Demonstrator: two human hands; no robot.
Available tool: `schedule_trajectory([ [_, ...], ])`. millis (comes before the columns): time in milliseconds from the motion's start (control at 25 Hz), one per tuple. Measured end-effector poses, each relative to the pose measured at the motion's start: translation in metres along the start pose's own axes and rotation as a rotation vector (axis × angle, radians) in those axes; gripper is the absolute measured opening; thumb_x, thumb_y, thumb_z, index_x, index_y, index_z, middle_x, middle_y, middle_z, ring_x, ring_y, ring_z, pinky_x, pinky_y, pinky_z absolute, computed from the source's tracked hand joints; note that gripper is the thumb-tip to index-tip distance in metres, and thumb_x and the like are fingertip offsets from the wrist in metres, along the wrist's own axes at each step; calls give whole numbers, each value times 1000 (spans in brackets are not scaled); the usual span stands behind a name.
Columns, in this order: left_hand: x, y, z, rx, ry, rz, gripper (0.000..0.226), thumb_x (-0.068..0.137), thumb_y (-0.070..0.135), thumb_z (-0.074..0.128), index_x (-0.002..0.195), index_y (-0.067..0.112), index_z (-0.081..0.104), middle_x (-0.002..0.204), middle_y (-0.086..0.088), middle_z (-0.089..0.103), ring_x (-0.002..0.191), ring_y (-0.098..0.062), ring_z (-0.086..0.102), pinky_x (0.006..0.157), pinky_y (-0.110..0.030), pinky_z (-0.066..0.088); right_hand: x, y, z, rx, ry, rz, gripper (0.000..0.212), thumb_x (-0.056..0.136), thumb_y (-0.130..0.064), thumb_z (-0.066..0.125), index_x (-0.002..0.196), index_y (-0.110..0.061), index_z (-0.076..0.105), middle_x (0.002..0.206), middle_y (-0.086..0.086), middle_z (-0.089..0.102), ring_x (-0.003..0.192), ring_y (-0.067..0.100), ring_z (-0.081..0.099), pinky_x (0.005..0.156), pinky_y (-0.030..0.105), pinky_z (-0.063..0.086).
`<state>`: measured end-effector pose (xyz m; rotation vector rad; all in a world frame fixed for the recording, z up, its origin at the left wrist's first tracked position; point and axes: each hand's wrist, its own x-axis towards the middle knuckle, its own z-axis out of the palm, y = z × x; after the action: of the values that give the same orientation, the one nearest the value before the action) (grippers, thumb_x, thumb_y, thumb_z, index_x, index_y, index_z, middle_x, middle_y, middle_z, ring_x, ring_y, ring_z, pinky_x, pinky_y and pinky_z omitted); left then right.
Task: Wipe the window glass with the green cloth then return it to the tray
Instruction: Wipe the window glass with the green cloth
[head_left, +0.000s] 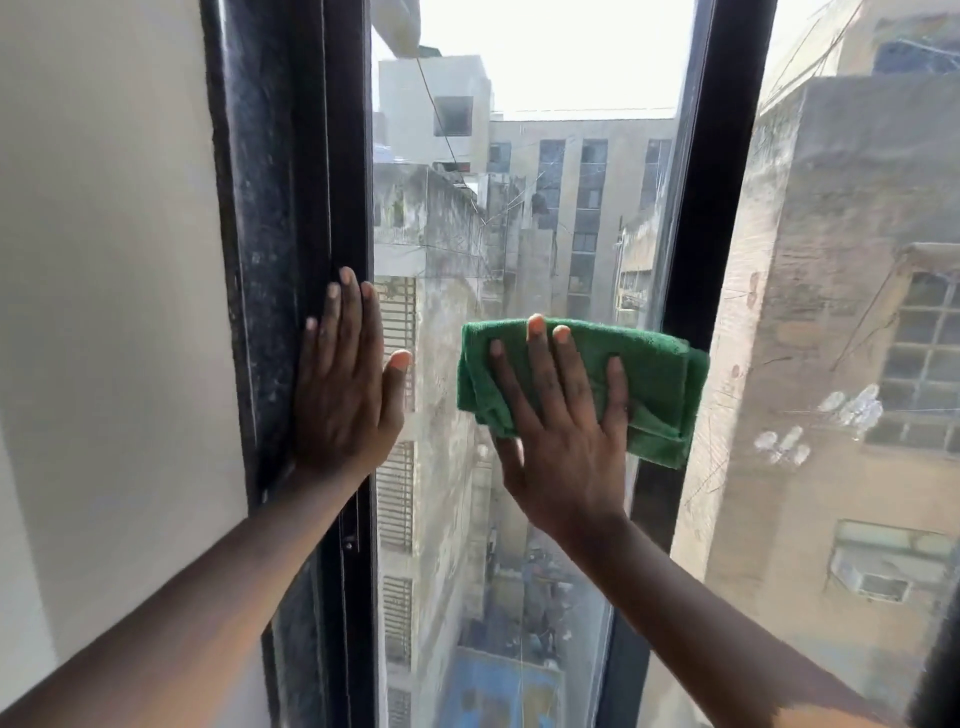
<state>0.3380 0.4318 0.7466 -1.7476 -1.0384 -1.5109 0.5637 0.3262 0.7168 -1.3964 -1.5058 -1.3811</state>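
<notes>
A folded green cloth (660, 384) lies flat against the window glass (519, 234), its right end overlapping the black middle bar. My right hand (561, 431) presses it to the pane with straight, spread fingers. My left hand (345, 379) rests flat on the black left frame (291, 208), its thumb reaching onto the glass. The tray is out of view.
A black vertical bar (711, 182) divides this pane from a second pane (841, 312) on the right, which carries white smudges (841, 410). A pale wall (104, 312) runs along the left. Buildings and a street far below show through the glass.
</notes>
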Motion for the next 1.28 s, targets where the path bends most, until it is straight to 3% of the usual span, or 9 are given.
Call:
schedule_trajectory([
  [160, 0, -5, 5, 11, 13, 22, 73, 121, 50, 13, 183, 12, 8, 192, -3, -4, 180, -19, 1, 145, -44, 8, -84, -28, -2, 28, -221, -366, 79, 108, -62, 50, 177, -32, 25, 187, -3, 17, 174, 20, 8, 140, 57, 5],
  [280, -1, 2, -2, 9, 12, 6, 73, 121, 46, 16, 182, 7, 16, 191, -13, 11, 179, -27, 13, 144, -49, 14, -32, -15, -13, 50, -210, -468, 78, 109, -76, 40, 174, -34, 34, 184, -5, 28, 171, 18, 24, 140, 59, 8],
  [440, 1, 5, -11, -53, -4, -10, 70, 119, 37, 27, 180, 5, 22, 190, -16, 16, 178, -29, 17, 144, -48, 13, 98, 3, -18, -34, 68, -173, 58, 118, -55, 36, 173, -36, 35, 185, -3, 29, 171, 25, 27, 132, 78, -3],
  [520, 0, 3, -10, -65, -12, 3, 69, 119, 37, 25, 180, 4, 22, 190, -15, 15, 178, -30, 16, 144, -46, 9, 93, -8, -15, -1, 88, -82, 56, 119, -51, 36, 173, -35, 35, 185, -3, 28, 171, 25, 26, 131, 81, -2],
  [800, -1, -3, 1, -9, 45, 40, 68, 122, 43, 19, 183, 11, 12, 191, -13, 15, 179, -25, 11, 145, -42, 4, -121, -18, -17, -89, -224, -403, 81, 106, -46, 66, 176, -37, 27, 187, -8, 15, 171, 19, 20, 135, 72, -7],
  [920, -4, -2, 3, 0, 61, 49, 68, 122, 44, 19, 183, 16, 5, 191, -12, 14, 179, -22, 7, 145, -41, 4, -58, 11, -33, -58, -212, -431, 71, 111, -50, 55, 175, -40, 27, 187, -8, 19, 172, 19, 23, 134, 74, 4],
  [1080, -1, -2, 1, -35, 52, 37, 67, 122, 43, 17, 183, 19, 3, 193, -4, 5, 179, -17, 3, 145, -38, 3, 99, 43, -41, -49, 43, -167, 61, 116, -55, 39, 174, -38, 32, 186, 2, 24, 172, 25, 24, 133, 76, 3],
  [1200, -1, -5, 2, -54, 55, 34, 68, 122, 41, 17, 183, 13, 14, 192, -6, 10, 179, -18, 5, 145, -39, 5, 74, 19, -31, 11, 70, -51, 61, 115, -52, 44, 174, -35, 35, 186, 3, 24, 173, 26, 22, 137, 70, -1],
  [1280, -2, -5, 3, -55, 53, 25, 67, 121, 39, 20, 182, 10, 18, 192, -8, 12, 179, -18, 6, 145, -40, 6, -4, -9, -25, 70, -55, -231, 63, 111, -43, 56, 171, -36, 40, 186, -1, 26, 172, 23, 23, 137, 65, -7],
])
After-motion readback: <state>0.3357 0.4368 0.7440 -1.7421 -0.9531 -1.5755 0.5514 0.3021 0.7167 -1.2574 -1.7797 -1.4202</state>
